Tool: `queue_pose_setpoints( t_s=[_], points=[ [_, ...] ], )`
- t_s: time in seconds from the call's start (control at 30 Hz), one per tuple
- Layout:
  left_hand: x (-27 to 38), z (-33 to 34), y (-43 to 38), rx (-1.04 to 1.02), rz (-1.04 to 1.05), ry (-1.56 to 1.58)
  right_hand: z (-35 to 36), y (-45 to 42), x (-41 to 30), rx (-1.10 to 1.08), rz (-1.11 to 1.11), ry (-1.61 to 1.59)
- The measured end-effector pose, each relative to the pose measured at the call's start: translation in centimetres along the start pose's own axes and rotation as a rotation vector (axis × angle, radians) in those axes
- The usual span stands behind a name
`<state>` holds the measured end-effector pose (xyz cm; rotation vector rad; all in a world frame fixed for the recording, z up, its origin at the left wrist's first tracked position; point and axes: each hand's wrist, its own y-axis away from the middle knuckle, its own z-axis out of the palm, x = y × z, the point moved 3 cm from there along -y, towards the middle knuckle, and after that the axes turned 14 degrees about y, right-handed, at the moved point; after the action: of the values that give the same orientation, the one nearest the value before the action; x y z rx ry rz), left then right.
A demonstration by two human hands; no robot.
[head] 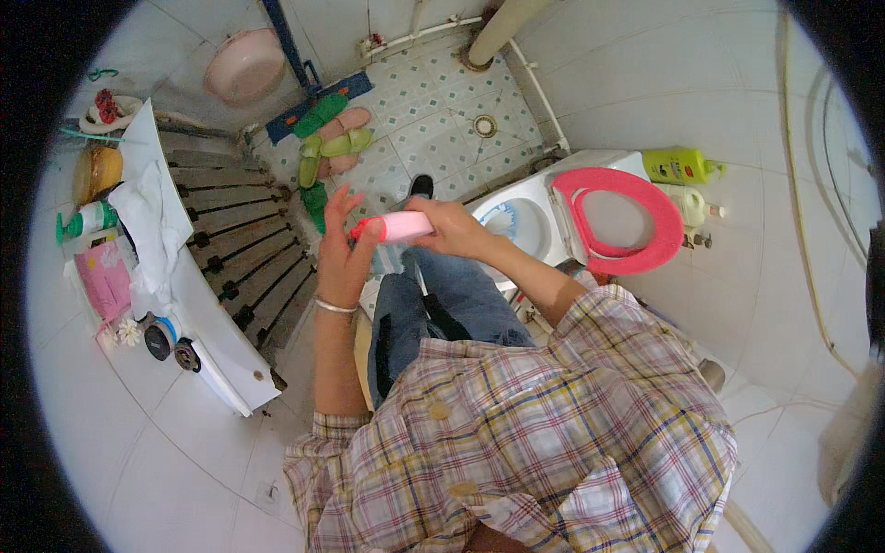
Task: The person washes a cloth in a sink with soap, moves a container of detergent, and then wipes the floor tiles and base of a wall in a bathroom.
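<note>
A pink plastic bottle [408, 227] with a red top [359, 228] lies nearly level in front of my body. My right hand [449, 227] is wrapped around its base end. At the top end is my left hand [342, 252], its thumb overlapping the bottle near the red part and its other fingers raised and spread. Whether the left fingers grip the top is hidden by the thumb. A light bangle [335, 305] circles my left wrist. Beyond both hands, a dark shoe [422, 185] shows on the tiled floor [442, 131].
On the right stands a toilet [532, 231] with a raised red seat cover [664, 221]; a green pump bottle [674, 166] is behind it. Several slippers [335, 144] lie by a blue floor squeegee or mop [280, 124]. At left, a white counter [214, 311] holds a cloth [148, 228] and toiletries.
</note>
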<state>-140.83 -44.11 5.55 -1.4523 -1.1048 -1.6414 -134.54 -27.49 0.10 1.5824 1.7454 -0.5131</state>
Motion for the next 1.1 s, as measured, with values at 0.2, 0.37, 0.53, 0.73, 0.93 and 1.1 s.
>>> queue_pose_setpoints(
  t_s=[0.2,0.37,0.53,0.73,0.93,1.1],
  points=[
    [-3.5,0.4,-5.4,-0.061,-0.162,-0.141,-0.8,-2.9,3.7,0.109,0.131,-0.029],
    [-6.1,1.9,-12.3,-0.121,-0.104,-0.076,0.1,-6.8,11.0,0.073,0.223,-0.022],
    [-13.8,2.4,-19.8,-0.027,-0.536,-0.296,1.7,-11.8,17.9,0.148,0.145,0.077],
    [-22.9,4.9,-27.3,-0.338,-0.102,-0.377,5.6,-17.2,28.1,0.205,0.266,0.007],
    [-32.5,5.6,-33.5,-0.221,-0.244,-0.507,11.5,-23.2,38.8,0.088,0.271,-0.087],
    [-40.6,5.0,-37.0,-0.378,-0.348,-0.683,15.5,-27.1,45.3,0.081,0.217,-0.031]
  ],
)
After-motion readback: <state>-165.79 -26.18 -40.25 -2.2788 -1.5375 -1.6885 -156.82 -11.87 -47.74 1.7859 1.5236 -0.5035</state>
